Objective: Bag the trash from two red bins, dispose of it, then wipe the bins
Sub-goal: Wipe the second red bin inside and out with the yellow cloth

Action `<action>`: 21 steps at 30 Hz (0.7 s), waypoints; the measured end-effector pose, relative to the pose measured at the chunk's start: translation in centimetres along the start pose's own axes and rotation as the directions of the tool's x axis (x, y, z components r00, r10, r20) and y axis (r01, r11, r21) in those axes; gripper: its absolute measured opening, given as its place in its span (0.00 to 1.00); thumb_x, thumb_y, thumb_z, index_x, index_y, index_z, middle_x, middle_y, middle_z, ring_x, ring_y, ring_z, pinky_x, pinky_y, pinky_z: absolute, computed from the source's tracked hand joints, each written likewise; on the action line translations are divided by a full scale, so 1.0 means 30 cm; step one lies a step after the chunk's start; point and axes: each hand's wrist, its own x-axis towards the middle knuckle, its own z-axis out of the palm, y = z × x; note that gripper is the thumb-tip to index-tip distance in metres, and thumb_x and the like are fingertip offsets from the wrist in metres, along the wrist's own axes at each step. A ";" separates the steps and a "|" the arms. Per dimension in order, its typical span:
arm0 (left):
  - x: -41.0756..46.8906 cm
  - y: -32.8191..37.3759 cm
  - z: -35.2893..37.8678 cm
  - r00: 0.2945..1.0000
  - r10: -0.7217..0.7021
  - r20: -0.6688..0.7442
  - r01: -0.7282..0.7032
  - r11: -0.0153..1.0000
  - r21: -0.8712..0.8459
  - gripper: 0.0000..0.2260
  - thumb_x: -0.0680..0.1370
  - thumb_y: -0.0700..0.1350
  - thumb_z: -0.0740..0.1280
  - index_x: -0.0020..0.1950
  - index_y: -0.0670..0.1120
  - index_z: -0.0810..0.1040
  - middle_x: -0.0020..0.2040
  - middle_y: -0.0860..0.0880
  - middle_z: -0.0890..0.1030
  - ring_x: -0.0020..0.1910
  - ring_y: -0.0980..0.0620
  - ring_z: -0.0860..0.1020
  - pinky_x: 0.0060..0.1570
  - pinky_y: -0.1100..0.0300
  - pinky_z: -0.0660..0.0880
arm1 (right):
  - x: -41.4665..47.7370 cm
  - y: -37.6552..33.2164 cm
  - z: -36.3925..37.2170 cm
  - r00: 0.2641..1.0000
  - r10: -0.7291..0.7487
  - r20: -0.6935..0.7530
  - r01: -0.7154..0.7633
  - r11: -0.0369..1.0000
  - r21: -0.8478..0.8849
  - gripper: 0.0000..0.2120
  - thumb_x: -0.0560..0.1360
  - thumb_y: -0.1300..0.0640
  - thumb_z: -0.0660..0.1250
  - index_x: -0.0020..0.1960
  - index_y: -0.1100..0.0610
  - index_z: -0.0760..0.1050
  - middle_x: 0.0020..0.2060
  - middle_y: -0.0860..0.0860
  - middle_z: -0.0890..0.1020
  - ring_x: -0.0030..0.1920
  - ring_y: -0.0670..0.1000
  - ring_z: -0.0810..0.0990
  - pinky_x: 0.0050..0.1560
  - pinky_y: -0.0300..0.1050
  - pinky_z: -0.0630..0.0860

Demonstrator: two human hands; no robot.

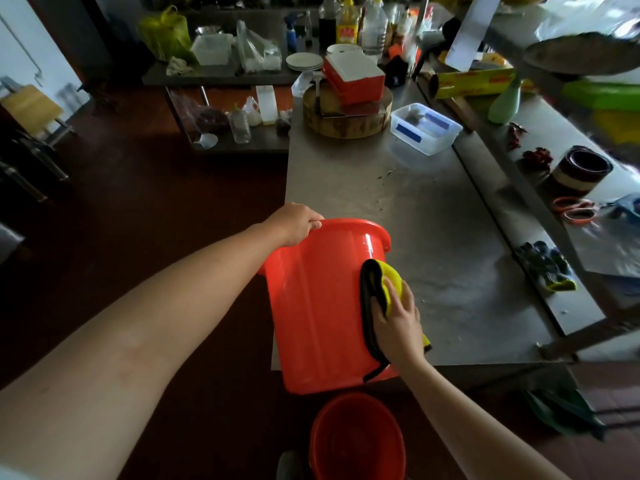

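The steel surface [433,202] props a red bin [311,306], tipped at its near edge so the side faces up. A second bin [356,441] waits on the floor below. The left hand [298,223] curls its fingers over the rim to steady it. The right hand [398,320] presses a cloth [391,275] against the wall with flat fingers.

Location: working kitchen. Indicators: stainless-steel worktable [398,188] carrying 1 round wooden chopping block [346,124]; cooking-oil bottle [346,24] among other bottles; stack of plates [304,61]; cling-film box [467,83]; dried chillies [536,157] on the side ledge.
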 end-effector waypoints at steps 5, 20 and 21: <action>0.004 0.022 0.005 1.000 -0.007 -0.015 0.007 1.000 -0.013 0.15 0.84 0.48 0.62 0.70 0.47 0.78 0.68 0.44 0.78 0.69 0.44 0.74 0.69 0.53 0.69 | -0.019 -0.009 -0.014 0.986 0.170 0.002 -0.168 0.977 0.131 0.26 0.81 0.40 0.58 0.78 0.37 0.58 0.79 0.52 0.60 0.74 0.62 0.65 0.71 0.61 0.67; -0.011 0.039 -0.027 0.996 -0.076 0.043 0.079 0.994 -0.079 0.15 0.84 0.49 0.64 0.69 0.47 0.78 0.68 0.45 0.78 0.68 0.45 0.75 0.61 0.60 0.67 | -0.265 -0.168 0.181 0.671 -0.704 0.233 0.685 0.469 -0.557 0.25 0.78 0.39 0.55 0.74 0.42 0.68 0.81 0.53 0.56 0.80 0.66 0.52 0.76 0.71 0.49; -0.008 0.038 -0.032 0.995 -0.086 0.055 0.090 0.992 -0.087 0.16 0.83 0.49 0.64 0.69 0.47 0.78 0.69 0.46 0.78 0.69 0.45 0.75 0.59 0.61 0.66 | -0.256 -0.156 0.167 0.686 -0.697 0.207 0.674 0.502 -0.543 0.25 0.78 0.39 0.58 0.75 0.41 0.68 0.81 0.52 0.56 0.80 0.65 0.52 0.76 0.70 0.50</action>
